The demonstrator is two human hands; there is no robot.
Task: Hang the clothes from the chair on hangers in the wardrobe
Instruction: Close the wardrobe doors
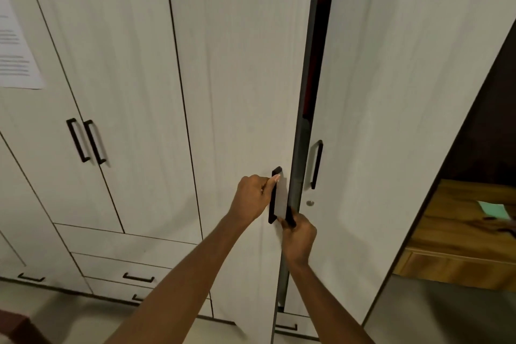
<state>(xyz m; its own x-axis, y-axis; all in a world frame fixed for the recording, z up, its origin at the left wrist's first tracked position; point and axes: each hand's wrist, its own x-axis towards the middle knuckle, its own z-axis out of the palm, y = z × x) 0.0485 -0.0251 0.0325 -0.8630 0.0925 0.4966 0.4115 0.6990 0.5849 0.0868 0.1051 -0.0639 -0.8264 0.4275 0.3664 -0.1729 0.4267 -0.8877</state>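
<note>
A tall white wardrobe fills the view. Its left door [240, 92] stands slightly ajar, and a dark gap [318, 45] with something red inside shows between it and the right door [405, 92]. My left hand [252, 194] grips the black bar handle [275, 195] of the ajar door, thumb along the bar. My right hand [297, 234] holds the free edge of that same door, just below the handle. The right door carries its own black handle [317, 165] and a small round lock [310, 203]. No clothes, chair or hangers are in view.
Further wardrobe doors with paired black handles [86, 141] stand to the left, with drawers [138, 277] below and a printed sheet [16, 45] stuck at far left. At the right, past the wardrobe's side, is a wooden surface [460, 232] with a pale green item [494, 209].
</note>
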